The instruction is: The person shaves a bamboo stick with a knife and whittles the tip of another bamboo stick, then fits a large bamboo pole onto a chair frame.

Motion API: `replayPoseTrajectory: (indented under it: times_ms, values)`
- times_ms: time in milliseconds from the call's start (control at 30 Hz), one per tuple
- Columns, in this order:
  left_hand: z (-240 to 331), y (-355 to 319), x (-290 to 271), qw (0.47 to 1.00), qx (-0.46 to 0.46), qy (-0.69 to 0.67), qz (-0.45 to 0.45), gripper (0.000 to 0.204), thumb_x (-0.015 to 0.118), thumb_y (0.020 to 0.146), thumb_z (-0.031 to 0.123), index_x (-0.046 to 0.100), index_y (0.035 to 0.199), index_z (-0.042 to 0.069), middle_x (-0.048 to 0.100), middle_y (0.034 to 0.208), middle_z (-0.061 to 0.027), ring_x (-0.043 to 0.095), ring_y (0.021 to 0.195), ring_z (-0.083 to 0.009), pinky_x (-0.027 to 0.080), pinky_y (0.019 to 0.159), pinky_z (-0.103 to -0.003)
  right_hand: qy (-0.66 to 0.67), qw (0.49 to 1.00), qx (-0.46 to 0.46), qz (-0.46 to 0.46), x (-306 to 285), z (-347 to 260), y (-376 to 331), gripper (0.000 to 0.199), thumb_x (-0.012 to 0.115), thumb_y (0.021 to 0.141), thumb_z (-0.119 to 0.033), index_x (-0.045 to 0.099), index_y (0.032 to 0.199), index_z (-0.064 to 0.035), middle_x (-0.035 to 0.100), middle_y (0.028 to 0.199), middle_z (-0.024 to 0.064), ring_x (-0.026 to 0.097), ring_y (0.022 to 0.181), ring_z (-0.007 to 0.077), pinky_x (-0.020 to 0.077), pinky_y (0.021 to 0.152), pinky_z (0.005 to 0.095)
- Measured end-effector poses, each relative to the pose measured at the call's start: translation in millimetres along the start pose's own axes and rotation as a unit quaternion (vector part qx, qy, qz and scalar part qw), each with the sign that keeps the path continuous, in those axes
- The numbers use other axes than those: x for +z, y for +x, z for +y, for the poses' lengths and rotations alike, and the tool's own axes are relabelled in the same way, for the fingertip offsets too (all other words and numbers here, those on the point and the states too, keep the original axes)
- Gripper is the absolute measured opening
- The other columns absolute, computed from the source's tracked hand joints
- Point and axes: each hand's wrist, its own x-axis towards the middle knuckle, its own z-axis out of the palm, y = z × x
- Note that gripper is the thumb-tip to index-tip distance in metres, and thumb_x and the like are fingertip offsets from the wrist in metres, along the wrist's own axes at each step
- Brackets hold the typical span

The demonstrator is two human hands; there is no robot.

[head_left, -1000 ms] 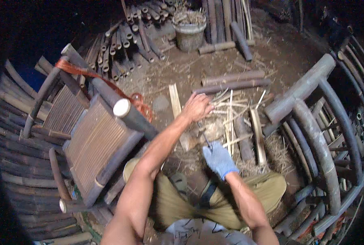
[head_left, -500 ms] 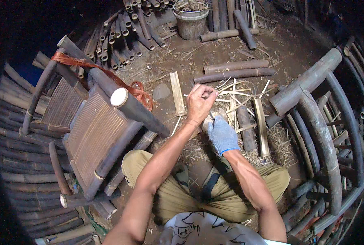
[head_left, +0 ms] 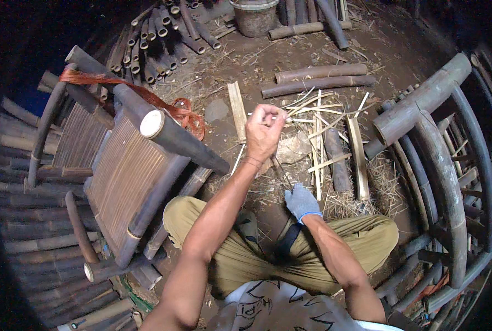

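My bare left hand (head_left: pixel 262 132) is raised over the work area with its fingers pinched on a thin, pale bamboo strip (head_left: pixel 300 120). My right hand (head_left: pixel 302 203), in a grey-blue knitted glove, is closed nearer my lap on a knife; its thin dark blade (head_left: pixel 282 171) points up and left toward my left wrist. The handle is hidden in the glove. Between and beyond my hands lies a flat wooden block (head_left: pixel 293 148) on the ground. Just right of it, several split bamboo strips (head_left: pixel 316 138) lie crossed in a loose pile.
Split bamboo slats (head_left: pixel 237 113) and short dark bamboo lengths (head_left: pixel 334 83) lie around. A bamboo chair (head_left: pixel 127 182) with orange strapping (head_left: pixel 188 118) stands left; a bamboo frame (head_left: pixel 442 182) stands right. Shavings (head_left: pixel 387 187) cover the ground. A bucket (head_left: pixel 254 19) and stacked poles (head_left: pixel 160 41) are at the back.
My right hand with the knife has drawn back toward my lap, away from my left hand, uncovering the blade and wooden block. My left hand still pinches the strip.
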Motion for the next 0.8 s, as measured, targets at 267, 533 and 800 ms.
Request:
replayPoseTrajectory:
  times_ms: [267,533,800]
  values:
    - [4.0,-3.7,-11.8,0.998,-0.051,0.001,0.049,0.013,0.077,0.086,0.008,0.070,0.095,0.001,0.044,0.067,0.0105,0.036,0.061,0.0002,0.031,0.053,-0.019,0.029,0.996,-0.068,0.040,-12.0,-19.1,-20.2,0.040,0.056,0.095,-0.039,0.060,0.104,0.0004,0.067,0.094,0.0284,0.065,0.089,0.0467,0.0520,0.079,0.0522]
    - [-3.2,-4.1,-6.7,0.998,-0.032,-0.012,0.057,0.015,0.078,0.084,0.008,0.072,0.094,0.000,0.058,0.082,0.0036,0.041,0.063,-0.0014,0.037,0.056,-0.019,-0.030,0.997,0.057,-0.044,10.4,11.5,2.4,0.049,0.050,0.092,-0.043,0.065,0.108,0.0008,0.065,0.112,0.0314,0.063,0.105,0.0471,0.0485,0.093,0.0537]
    - [25.2,66.2,-33.2,0.857,0.293,0.416,-0.082,0.022,0.079,0.079,0.029,0.076,0.091,0.011,0.058,0.119,-0.0082,0.053,0.110,-0.0256,0.041,0.096,-0.042,-0.032,0.990,0.034,-0.133,-46.0,1.6,-21.5,0.061,0.050,0.092,-0.047,0.061,0.112,0.0094,0.061,0.113,0.0378,0.060,0.111,0.0493,0.0468,0.098,0.0520]
